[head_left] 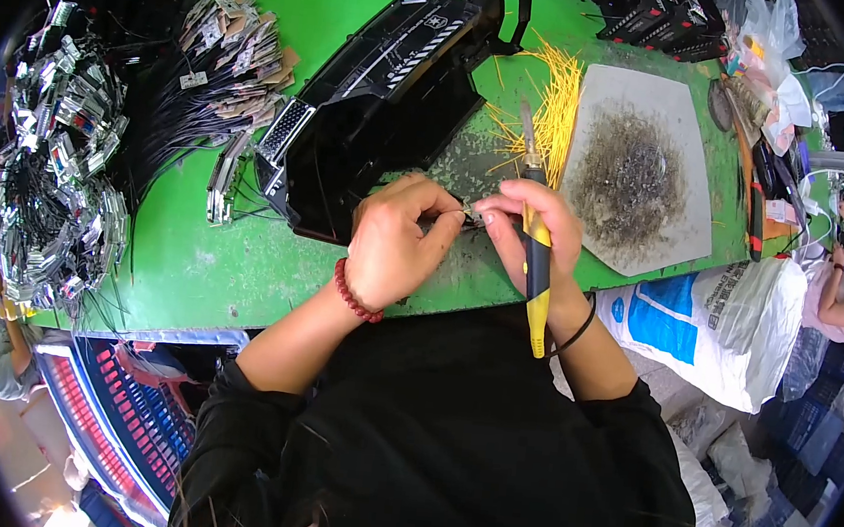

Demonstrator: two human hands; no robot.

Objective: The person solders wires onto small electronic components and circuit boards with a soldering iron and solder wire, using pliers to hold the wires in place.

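Black plastic shell laid on tabletop; beside it, near the front edge, fine wire pinched by left hand and right hand. Soldering iron also held in the latter, tip clear. Wire work judged unfinished; completed joints cannot be made out.

Yellow-and-black soldering iron, black shell with white stripes, green tabletop, yellow wires, dark-speckled grey board

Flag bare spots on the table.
Bare: front green tabletop between silver-and-black parts heap and left hand; also its far side, between tagged black cable bundle and glossy black plastic shell. Crowded: near right hand, with thin yellow wires beside flat gray board.
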